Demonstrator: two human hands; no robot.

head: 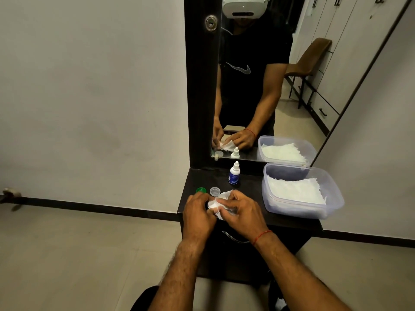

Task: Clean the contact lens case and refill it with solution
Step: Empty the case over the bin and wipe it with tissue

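A tall mirror [258, 86] fills the upper middle of the frame. In its reflection a black shirt bears one pale swoosh logo, the only clear mark in view. Below it, at centre, stands one dark table [251, 186].

On the table's right side sits one clear plastic tub [298, 212] holding a stack of white paper sheets [296, 190].

Two hands meet at the table's front edge, lower centre. The left hand [197, 212] and the right hand [240, 209] both have their fingers curled in, pinching one crumpled white tissue [216, 204] between them. One red thread [261, 235] circles the right wrist.

One small white dropper bottle [234, 173] stands upright at the back of the table, above the hands. Its label is blue, with print too small to read.

Two round lens case caps lie just above the left hand, side by side: one green cap [201, 190] and one clear cap [215, 191]. The body of the case cannot be made out; the tissue and fingers cover whatever they hold.
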